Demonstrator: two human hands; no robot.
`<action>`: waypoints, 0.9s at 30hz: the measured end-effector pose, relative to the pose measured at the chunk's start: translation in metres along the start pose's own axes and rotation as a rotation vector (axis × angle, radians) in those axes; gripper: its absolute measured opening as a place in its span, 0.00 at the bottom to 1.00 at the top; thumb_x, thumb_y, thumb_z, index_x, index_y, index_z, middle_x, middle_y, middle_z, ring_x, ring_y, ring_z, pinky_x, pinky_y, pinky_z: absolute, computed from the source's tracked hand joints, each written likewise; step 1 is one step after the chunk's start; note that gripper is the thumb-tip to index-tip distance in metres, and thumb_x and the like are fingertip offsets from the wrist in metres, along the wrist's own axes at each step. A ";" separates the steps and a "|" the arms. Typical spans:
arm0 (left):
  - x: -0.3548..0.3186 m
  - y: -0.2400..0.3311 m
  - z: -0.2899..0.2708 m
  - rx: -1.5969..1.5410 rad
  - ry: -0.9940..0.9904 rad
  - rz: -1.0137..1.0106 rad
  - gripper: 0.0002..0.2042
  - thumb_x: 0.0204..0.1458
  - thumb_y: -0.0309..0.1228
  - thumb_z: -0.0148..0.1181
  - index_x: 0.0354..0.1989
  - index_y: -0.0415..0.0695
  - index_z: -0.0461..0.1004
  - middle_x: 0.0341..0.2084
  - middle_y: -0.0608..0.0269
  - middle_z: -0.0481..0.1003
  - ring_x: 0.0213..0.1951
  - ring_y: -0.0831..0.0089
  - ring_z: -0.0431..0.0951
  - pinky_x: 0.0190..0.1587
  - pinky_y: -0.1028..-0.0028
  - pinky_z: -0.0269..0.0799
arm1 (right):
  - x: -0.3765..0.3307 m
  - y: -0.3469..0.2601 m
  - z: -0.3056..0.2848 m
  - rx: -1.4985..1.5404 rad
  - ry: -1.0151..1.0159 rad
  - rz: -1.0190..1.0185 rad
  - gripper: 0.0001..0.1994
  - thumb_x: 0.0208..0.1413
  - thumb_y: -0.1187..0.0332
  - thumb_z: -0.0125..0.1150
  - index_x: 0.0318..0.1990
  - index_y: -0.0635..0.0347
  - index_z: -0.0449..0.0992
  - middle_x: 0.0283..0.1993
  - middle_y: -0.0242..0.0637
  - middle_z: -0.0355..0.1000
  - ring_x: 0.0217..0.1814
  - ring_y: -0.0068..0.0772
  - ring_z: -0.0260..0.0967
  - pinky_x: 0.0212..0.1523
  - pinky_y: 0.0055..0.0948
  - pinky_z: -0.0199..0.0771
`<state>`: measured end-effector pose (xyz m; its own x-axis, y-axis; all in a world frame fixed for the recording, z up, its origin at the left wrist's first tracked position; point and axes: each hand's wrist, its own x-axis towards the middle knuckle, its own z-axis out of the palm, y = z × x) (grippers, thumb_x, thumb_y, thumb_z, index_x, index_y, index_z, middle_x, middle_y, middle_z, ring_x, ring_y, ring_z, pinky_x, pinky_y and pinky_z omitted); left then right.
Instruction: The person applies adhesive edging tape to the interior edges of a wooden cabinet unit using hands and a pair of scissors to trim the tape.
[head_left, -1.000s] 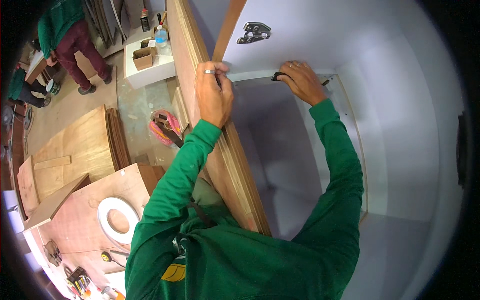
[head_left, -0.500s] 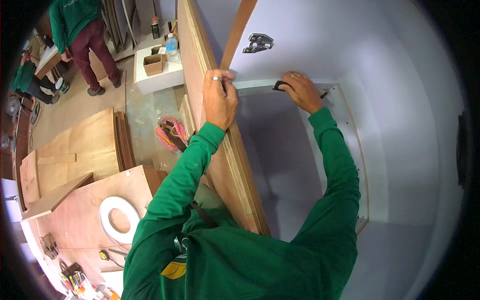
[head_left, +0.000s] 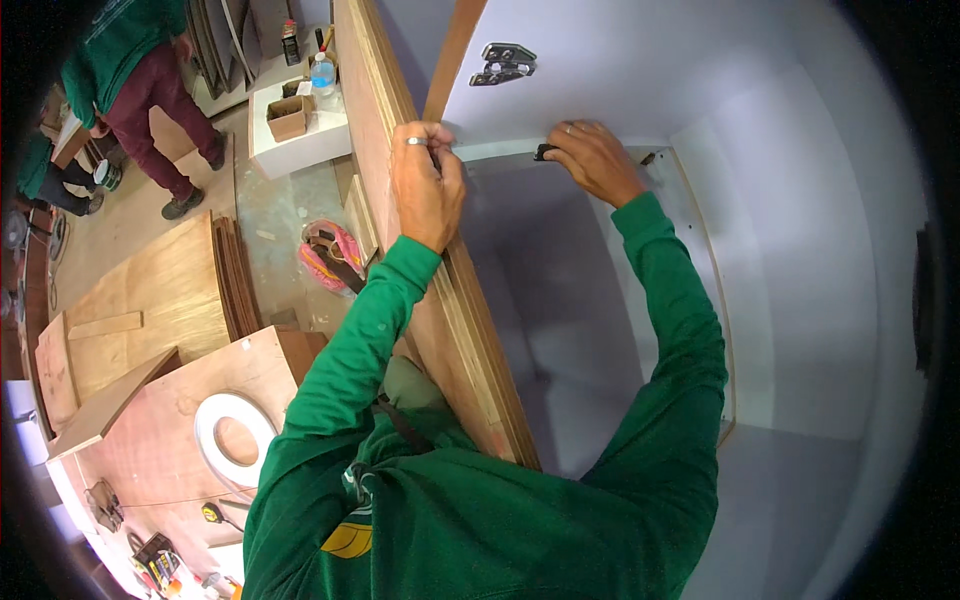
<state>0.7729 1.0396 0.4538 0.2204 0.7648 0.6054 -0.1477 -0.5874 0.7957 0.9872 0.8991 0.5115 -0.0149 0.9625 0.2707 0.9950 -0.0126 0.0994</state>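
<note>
Both hands work at the top of a white cabinet: the left hand (head_left: 428,185) is curled shut over the plywood side panel (head_left: 440,300), steadying it, while the right hand (head_left: 592,160) pinches a small dark fitting (head_left: 545,152) against the white inner edge. This looks like fixing hardware; the next move likely calls for keeping the fitting aligned. Both arms reach forward, elbows bent. A metal hinge (head_left: 505,62) sits above on the door.

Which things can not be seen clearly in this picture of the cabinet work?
- Head view: the small dark object under the right hand is mostly covered by its fingers.
- Head view: the left hand hides what its fingertips pinch at the panel edge.
- Head view: floor tools are too small.
</note>
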 end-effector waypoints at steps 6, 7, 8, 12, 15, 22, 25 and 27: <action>0.002 -0.005 -0.003 -0.052 -0.027 -0.025 0.08 0.48 0.13 0.52 0.34 0.38 0.69 0.32 0.52 0.70 0.35 0.57 0.73 0.40 0.65 0.69 | 0.006 -0.002 -0.001 -0.079 -0.037 -0.051 0.11 0.63 0.60 0.56 0.40 0.58 0.73 0.41 0.38 0.74 0.47 0.44 0.71 0.49 0.45 0.67; 0.003 -0.006 -0.004 -0.048 -0.021 -0.009 0.08 0.48 0.13 0.52 0.34 0.38 0.69 0.32 0.52 0.70 0.35 0.57 0.73 0.40 0.65 0.69 | 0.013 -0.002 -0.004 -0.077 -0.094 -0.040 0.11 0.63 0.60 0.55 0.40 0.59 0.72 0.41 0.39 0.74 0.47 0.44 0.71 0.49 0.45 0.67; 0.003 -0.007 -0.005 -0.017 -0.020 0.009 0.08 0.49 0.13 0.52 0.35 0.38 0.69 0.32 0.52 0.70 0.35 0.57 0.74 0.40 0.65 0.69 | 0.015 -0.004 -0.006 -0.080 -0.077 -0.048 0.11 0.63 0.60 0.55 0.40 0.59 0.72 0.41 0.39 0.74 0.47 0.44 0.71 0.49 0.45 0.67; 0.003 0.006 -0.003 -0.025 -0.051 -0.004 0.07 0.49 0.13 0.52 0.34 0.38 0.69 0.32 0.52 0.70 0.35 0.57 0.74 0.40 0.65 0.69 | 0.000 0.001 -0.001 0.123 0.054 0.058 0.10 0.61 0.62 0.58 0.36 0.61 0.72 0.37 0.40 0.72 0.44 0.48 0.69 0.47 0.45 0.65; 0.002 -0.001 -0.004 -0.015 -0.026 -0.009 0.07 0.48 0.13 0.52 0.34 0.38 0.68 0.32 0.53 0.70 0.36 0.57 0.73 0.41 0.64 0.69 | 0.004 -0.003 0.003 0.151 0.081 0.056 0.11 0.61 0.62 0.58 0.36 0.61 0.71 0.37 0.41 0.72 0.44 0.49 0.69 0.47 0.45 0.66; -0.001 -0.001 -0.002 0.007 -0.011 0.023 0.08 0.47 0.13 0.52 0.33 0.38 0.68 0.31 0.53 0.70 0.35 0.57 0.73 0.41 0.63 0.69 | 0.004 -0.007 -0.003 0.064 0.004 0.008 0.10 0.62 0.61 0.57 0.38 0.59 0.71 0.40 0.39 0.73 0.45 0.46 0.70 0.50 0.45 0.67; -0.001 -0.001 -0.001 0.018 -0.004 0.035 0.08 0.47 0.13 0.52 0.33 0.38 0.68 0.31 0.53 0.70 0.35 0.58 0.73 0.41 0.64 0.69 | 0.004 -0.007 0.000 0.007 0.007 -0.007 0.10 0.62 0.61 0.57 0.38 0.58 0.71 0.39 0.38 0.73 0.45 0.45 0.70 0.50 0.44 0.67; 0.000 -0.001 -0.001 0.012 0.000 0.046 0.08 0.47 0.13 0.52 0.34 0.38 0.68 0.31 0.53 0.70 0.35 0.58 0.73 0.41 0.64 0.69 | 0.004 -0.008 -0.001 0.008 0.012 -0.012 0.10 0.62 0.60 0.57 0.39 0.58 0.71 0.39 0.38 0.73 0.45 0.44 0.70 0.50 0.44 0.67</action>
<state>0.7723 1.0406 0.4534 0.2139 0.7371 0.6411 -0.1459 -0.6248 0.7670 0.9791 0.9028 0.5128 -0.0284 0.9592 0.2813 0.9955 0.0017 0.0948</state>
